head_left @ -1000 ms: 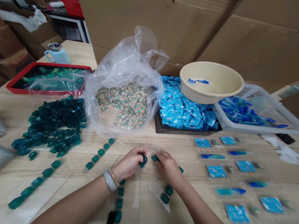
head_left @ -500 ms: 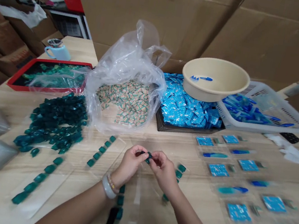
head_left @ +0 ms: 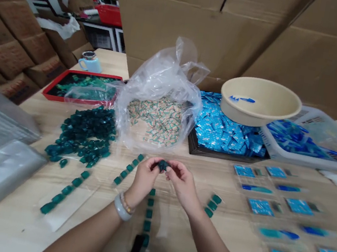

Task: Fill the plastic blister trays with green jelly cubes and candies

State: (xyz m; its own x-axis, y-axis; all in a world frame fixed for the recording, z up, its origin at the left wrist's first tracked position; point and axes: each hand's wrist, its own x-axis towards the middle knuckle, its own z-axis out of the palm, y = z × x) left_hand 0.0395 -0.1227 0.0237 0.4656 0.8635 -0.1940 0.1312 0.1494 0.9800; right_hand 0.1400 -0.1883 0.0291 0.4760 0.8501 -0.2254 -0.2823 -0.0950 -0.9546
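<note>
Above the table (head_left: 5,228), two hands (head_left: 144,178) gripping green pieces (head_left: 162,166), count unclear, three five-piece rows (head_left: 67,189), one basin (head_left: 255,115)

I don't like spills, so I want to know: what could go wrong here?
The dark green pieces held at the fingertips of the left hand and right hand could slip and drop. The right forearm is close to a short row of green pieces, so it might nudge them. The beige basin seems perched partly over the blue packets, so a bump might tip it.
</note>
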